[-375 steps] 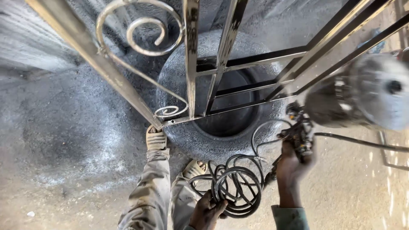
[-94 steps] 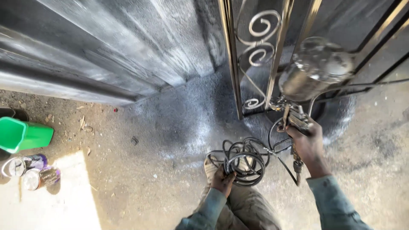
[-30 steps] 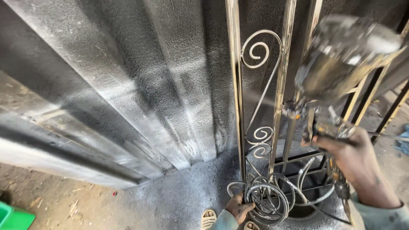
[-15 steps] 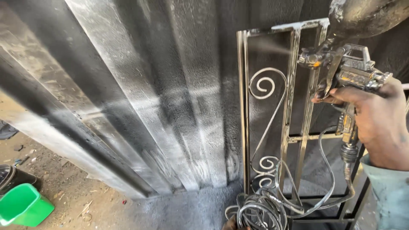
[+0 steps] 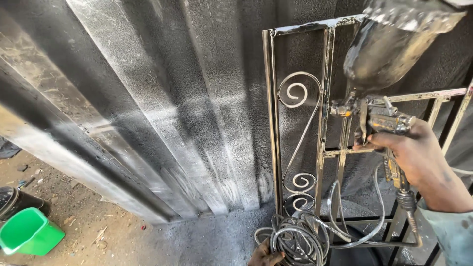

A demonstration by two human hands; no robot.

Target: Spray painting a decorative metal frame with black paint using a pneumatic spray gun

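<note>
My right hand (image 5: 419, 157) grips a paint spray gun (image 5: 374, 116) with a large metal cup (image 5: 389, 49) on top. Its nozzle points left at the upright bar of a metal scrollwork frame (image 5: 295, 128), close to the upper spiral. At the bottom edge my left hand (image 5: 266, 255) holds a coil of grey air hose (image 5: 295, 239). The hose runs up to the base of the gun's handle. The frame stands against a paint-spattered corrugated metal wall (image 5: 148, 108).
A green plastic tub (image 5: 28, 231) and a dark can (image 5: 15, 199) sit on the dirt ground at lower left. More bars of the frame (image 5: 443, 103) extend to the right behind my right arm.
The view has risen from the ground to the frame's top. My right hand has brought the spray gun down from the top bar toward the upper spiral. My left hand keeps the hose coil.
</note>
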